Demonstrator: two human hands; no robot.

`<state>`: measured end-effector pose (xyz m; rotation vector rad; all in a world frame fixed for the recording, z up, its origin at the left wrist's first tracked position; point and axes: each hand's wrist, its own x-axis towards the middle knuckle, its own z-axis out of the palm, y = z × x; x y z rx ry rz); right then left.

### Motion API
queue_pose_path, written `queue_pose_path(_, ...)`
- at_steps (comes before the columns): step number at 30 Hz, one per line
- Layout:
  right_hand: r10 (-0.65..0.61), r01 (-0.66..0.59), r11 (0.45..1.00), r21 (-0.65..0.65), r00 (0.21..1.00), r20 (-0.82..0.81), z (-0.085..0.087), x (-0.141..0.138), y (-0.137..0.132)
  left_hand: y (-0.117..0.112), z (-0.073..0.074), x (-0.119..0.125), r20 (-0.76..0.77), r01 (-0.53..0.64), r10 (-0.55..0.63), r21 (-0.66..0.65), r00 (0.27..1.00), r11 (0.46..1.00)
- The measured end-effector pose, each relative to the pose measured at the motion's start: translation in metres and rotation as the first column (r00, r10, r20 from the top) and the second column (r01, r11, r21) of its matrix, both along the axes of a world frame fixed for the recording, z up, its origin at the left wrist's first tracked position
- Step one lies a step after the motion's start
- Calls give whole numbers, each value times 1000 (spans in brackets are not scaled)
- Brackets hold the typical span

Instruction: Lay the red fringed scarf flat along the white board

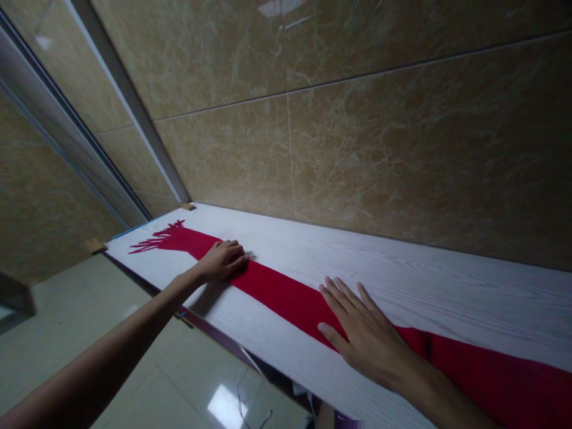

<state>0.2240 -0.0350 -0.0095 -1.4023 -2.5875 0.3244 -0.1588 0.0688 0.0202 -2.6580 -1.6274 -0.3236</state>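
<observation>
A long red scarf (277, 292) with a fringed end (156, 238) lies stretched along a white wood-grain tabletop (402, 268). My left hand (222, 260) rests on the scarf near the fringed end, fingers curled loosely and pressing down on the cloth. Flat on the scarf's middle lies my right hand (361, 330), palm down with fingers spread. The scarf's other end runs out of view at the lower right.
A tan marble-tiled wall (357, 137) rises directly behind the table. A metal door frame (111, 101) stands at the left. The table's front edge (232, 339) drops to a glossy tiled floor (134, 369), where thin cables show underneath.
</observation>
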Motion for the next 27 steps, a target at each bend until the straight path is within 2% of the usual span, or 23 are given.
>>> queue_pose_path(3, 29, -29, 999, 17, 1000, 12, -5, 13, -11, -7, 3, -3, 15, 11, -11, -8, 1000, 1000)
queue_pose_path(6, 57, -59, 998, 37, 998, 40, -11, 23, -16, -9, 7, -5, 44, -80, 83, -71, 996, 994)
queue_pose_path(9, 78, -82, 993, 85, 996, 49, -19, 31, -17, -8, 13, -6, 9, -169, 171, -113, 985, 979)
queue_pose_path(11, 91, -95, 987, 130, 995, 39, -23, 34, -16, -4, 18, -7, -14, -233, 235, -191, 972, 954)
queue_pose_path(15, 104, -111, 978, 178, 994, 43, -26, 38, -15, 9, 30, -13, -73, -345, 343, -360, 937, 867)
queue_pose_path(17, 105, -114, 976, 187, 993, 57, -27, 40, -14, 16, 38, -26, 39, -334, 372, -360, 927, 871)
queue_pose_path(18, 106, -116, 974, 196, 992, 61, -29, 41, -14, 19, 41, -36, 154, -326, 396, -344, 905, 880)
queue_pose_path(19, 107, -118, 970, 210, 992, 62, -32, 43, -13, 20, 45, -50, 288, -341, 428, -307, 857, 889)
queue_pose_path(20, 111, -122, 966, 228, 992, 60, -35, 45, -11, 20, 48, -65, 422, -388, 470, -269, 775, 881)
queue_pose_path(21, 113, -124, 961, 248, 992, 55, -39, 48, -9, 18, 50, -83, 545, -457, 520, -259, 658, 851)
queue_pose_path(25, 129, -132, 942, 310, 991, 30, -52, 55, -1, -8, 46, -151, 628, -608, 640, -314, 443, 729)
queue_pose_path(27, 120, -115, 933, 341, 993, 6, -50, 49, 4, -24, 37, -173, 692, -603, 635, -356, 344, 714)
